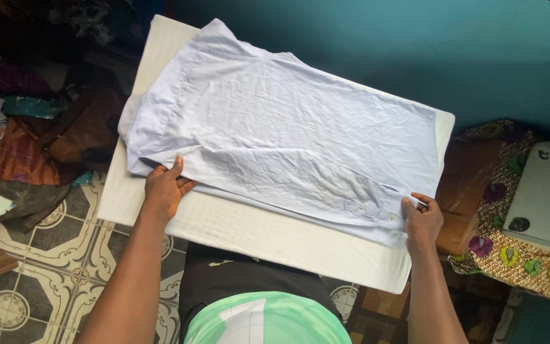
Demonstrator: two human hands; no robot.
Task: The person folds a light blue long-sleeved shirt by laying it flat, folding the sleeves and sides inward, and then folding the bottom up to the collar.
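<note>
Patterned tiles (46, 267) cover the floor at left. A pale blue, creased cotton shirt (288, 134) lies spread over a white padded board (256, 236). The left hand (165, 188) pinches the shirt's near-left fold, grip closed on fabric. At right, the right hand (423, 223) grips the buttoned edge, fingers curled.

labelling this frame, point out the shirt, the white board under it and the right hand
pale blue shirt (300, 127), head view, middle of its back panel
white board (256, 232), head view, bare near edge
right hand (423, 222), head view, back of the hand
</note>
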